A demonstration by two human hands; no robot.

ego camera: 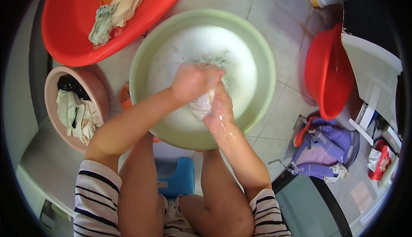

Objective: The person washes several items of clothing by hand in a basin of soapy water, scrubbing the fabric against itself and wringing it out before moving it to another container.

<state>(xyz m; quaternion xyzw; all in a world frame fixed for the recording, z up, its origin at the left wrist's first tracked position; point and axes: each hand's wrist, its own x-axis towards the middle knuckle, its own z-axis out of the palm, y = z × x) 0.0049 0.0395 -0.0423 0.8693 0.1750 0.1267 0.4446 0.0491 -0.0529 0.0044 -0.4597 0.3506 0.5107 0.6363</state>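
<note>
Before me on the tiled floor stands a round pale green basin (267, 73) filled with white soapy foam (206, 40). A wet whitish cloth (201, 106) is bunched between my hands above the suds. My left hand (192, 82) is curled over its upper part, fingers clenched and somewhat blurred. From the right side my right hand (221, 105) wraps the same cloth, wet and glistening, its fingertips hidden by the left hand. The hands touch each other. What part of the cloth lies under the foam cannot be seen.
Upper left, a large red tub (61, 21) holds twisted pale cloths (120, 8). Below it, a pink bucket (103, 92) contains clothes (79, 114). At right are a red basin (310, 66) on its side and a purple backpack (331, 143). A blue plastic stool (180, 179) stands between my legs.
</note>
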